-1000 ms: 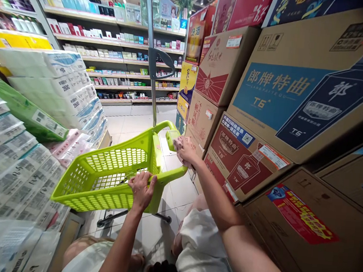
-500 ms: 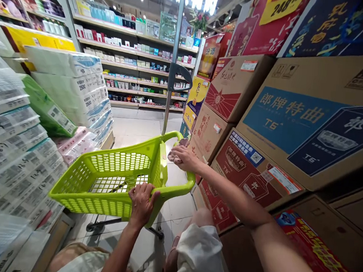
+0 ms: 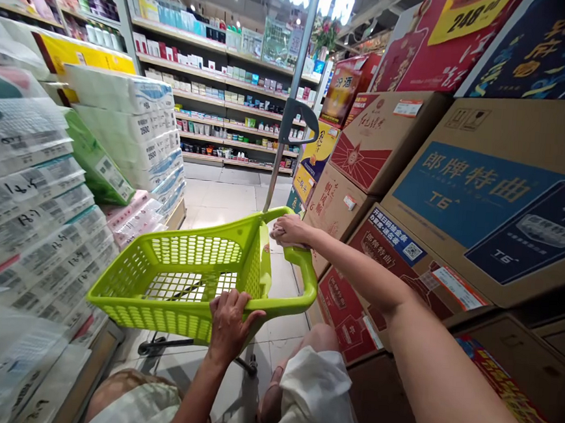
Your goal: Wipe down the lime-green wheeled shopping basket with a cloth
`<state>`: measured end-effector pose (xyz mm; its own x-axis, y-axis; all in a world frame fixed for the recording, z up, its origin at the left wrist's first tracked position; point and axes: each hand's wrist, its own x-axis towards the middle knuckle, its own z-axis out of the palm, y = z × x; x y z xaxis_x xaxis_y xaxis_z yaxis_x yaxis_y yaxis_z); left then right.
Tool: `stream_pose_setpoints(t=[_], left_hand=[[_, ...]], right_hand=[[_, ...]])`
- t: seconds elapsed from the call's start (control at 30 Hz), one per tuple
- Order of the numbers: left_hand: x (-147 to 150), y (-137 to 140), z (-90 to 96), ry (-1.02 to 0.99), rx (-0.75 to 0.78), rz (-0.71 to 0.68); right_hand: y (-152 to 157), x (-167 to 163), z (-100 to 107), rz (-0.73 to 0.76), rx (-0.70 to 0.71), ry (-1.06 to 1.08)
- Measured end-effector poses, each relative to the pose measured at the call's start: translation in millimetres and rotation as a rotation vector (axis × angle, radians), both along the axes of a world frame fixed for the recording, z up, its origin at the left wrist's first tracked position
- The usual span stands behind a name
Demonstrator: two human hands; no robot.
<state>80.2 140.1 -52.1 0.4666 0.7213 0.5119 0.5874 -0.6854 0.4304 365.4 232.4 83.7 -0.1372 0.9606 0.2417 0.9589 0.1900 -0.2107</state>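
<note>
Has tall stacks of printed brown cardboard cartons (image 3: 480,188) along the right of the frame and plastic-wrapped white packs (image 3: 118,123) along the left. Faces long, stocked, pale-edged shelves (image 3: 186,67) at upper centre. Has a lime-green perforated plastic shopping cart (image 3: 151,318) mid-frame. Grasps its near rim (image 3: 278,304) with the left hand (image 3: 229,324). At the curved green handle (image 3: 309,282), clasps a small crumpled pale cloth (image 3: 275,234) in the right hand (image 3: 291,229).

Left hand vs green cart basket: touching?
Touching. The head view shows the left hand curled over the near rim of the green basket, no gap visible.
</note>
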Motion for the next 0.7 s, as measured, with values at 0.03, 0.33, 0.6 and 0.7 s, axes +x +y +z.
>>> stream_pose_setpoints(t=[0.03,0.33,0.6,0.7], left_hand=[[-2,0,-1.1,-0.006,0.012,0.003],[-12,1,5.4,-0.063,-0.154,-0.073],[44,-4,52.1,-0.648,-0.492,-0.206],[64,-10,62.7,-0.851,-0.626,-0.242]], right_hand=[[-8,-2,-4,0.034,-0.004,-0.016],[-98,-36,-19,0.176,0.177,0.133],[-123,-126,-18,-0.015,0.243,0.584],[-127,-132,-23,-0.112,0.272,0.491]])
